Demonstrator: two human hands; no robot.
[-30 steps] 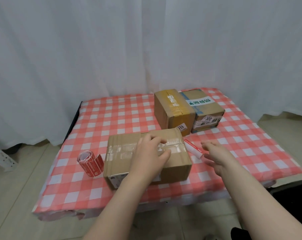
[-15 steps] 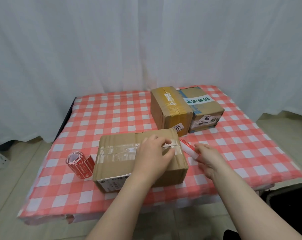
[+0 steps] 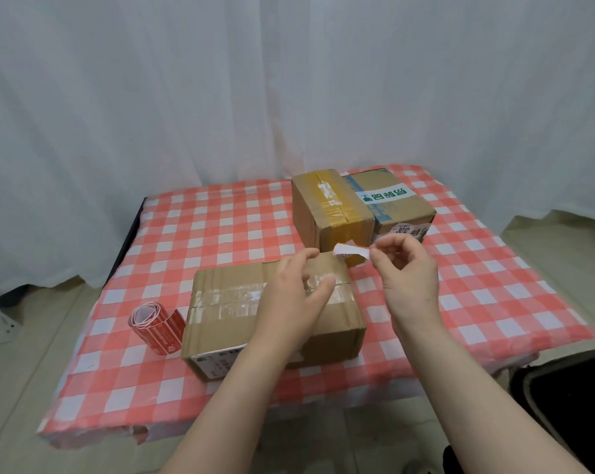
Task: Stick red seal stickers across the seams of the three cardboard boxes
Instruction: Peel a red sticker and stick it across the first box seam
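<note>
Seal sticker (image 3: pixel 350 250): pinched at one end by right hand (image 3: pixel 408 278), held in the air above the near box (image 3: pixel 227 302) far-right corner | left hand (image 3: pixel 296 295): fingers loose, gripping nothing, over the taped seam | step: placing the first seal, likely | next: lay it square across the seam and press flat | sticker roll (image 3: pixel 159 328): beside the box on the checked cloth (image 3: pixel 220 227).

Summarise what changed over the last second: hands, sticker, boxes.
The right hand, pinching the sticker, rose from low beside the near box and now holds it in the air over that box's far right corner. The left hand stays over the taped seam, its fingers less curled. Nothing let go. The sticker roll, yellow-taped box and blue-taped box are unmoved.
</note>
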